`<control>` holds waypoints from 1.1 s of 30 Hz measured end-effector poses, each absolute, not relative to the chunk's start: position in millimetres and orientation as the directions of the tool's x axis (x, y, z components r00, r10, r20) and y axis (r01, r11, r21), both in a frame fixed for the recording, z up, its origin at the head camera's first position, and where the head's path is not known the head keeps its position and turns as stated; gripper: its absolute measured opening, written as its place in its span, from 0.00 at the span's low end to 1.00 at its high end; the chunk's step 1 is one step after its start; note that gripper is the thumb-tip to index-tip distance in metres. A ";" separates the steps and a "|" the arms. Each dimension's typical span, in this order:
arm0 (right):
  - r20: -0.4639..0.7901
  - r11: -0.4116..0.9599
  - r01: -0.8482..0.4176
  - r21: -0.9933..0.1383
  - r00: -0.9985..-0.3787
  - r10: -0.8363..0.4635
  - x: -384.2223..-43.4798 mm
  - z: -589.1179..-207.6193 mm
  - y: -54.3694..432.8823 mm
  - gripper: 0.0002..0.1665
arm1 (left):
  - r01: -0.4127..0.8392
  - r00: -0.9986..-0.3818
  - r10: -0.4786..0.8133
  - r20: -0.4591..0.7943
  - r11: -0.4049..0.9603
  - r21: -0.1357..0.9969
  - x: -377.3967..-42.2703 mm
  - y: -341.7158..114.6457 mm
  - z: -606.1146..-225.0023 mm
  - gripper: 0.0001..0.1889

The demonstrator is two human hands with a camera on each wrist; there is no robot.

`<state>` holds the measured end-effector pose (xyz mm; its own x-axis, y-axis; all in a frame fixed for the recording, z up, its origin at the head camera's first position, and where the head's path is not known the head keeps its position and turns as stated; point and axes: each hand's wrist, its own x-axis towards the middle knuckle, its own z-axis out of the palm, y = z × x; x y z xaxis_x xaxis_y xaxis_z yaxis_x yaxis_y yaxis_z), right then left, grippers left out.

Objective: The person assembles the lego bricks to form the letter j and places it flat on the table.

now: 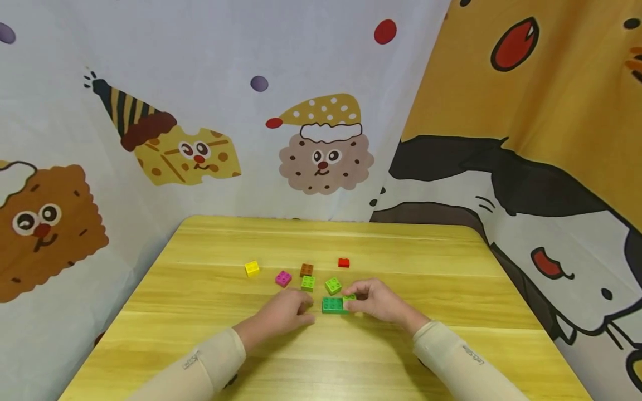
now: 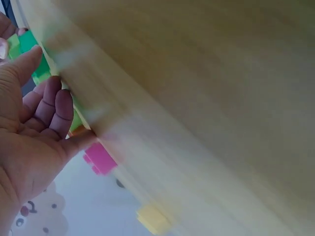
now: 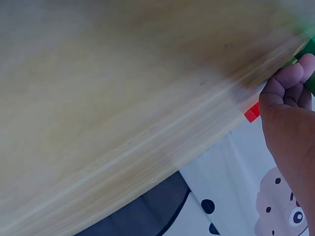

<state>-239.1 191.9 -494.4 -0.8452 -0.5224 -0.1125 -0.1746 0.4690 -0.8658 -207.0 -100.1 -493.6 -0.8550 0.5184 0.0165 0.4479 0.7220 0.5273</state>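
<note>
A long dark-green toy brick (image 1: 332, 305) with studs on top lies in front of me on the wooden table. My right hand (image 1: 379, 301) pinches a small lime-green brick (image 1: 349, 298) at the right end of the long one, the two bricks overlapping in the head view. To the left of them, my left hand (image 1: 285, 313) holds nothing; its fingers are loosely bent and its thumb points toward the long brick. Just beyond the hands sit two more lime-green bricks, one on the left (image 1: 308, 283) and one on the right (image 1: 333, 285).
Farther back on the table (image 1: 401, 256) lie a brown brick (image 1: 306, 270), a magenta brick (image 1: 283, 278), a yellow brick (image 1: 252, 268) and a red brick (image 1: 343, 262). A cartoon-printed cloth (image 1: 220, 67) hangs behind the table's far edge.
</note>
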 end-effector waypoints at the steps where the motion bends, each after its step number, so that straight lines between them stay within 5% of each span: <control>1: -0.111 0.469 -0.176 -0.866 -0.845 -0.523 -239.2 -494.5 192.1 0.16 | 0.441 -0.861 0.509 0.015 0.730 0.523 -206.5 -104.4 -493.8 0.18; 18: -0.102 0.451 -0.178 -0.874 -0.842 -0.529 -239.3 -494.5 193.7 0.17 | 0.252 -0.965 0.256 0.058 0.842 0.478 -219.5 -198.0 -489.7 0.12; 28: -0.098 0.436 -0.173 -0.883 -0.841 -0.533 -239.0 -491.4 196.4 0.19 | 0.089 -0.996 0.083 0.037 0.831 0.548 -243.0 -217.1 -483.3 0.42; 33: -0.109 0.425 -0.156 -0.892 -0.836 -0.537 -237.7 -491.9 194.8 0.17 | 0.112 -0.994 0.103 0.046 0.847 0.519 -254.5 -217.2 -483.3 0.40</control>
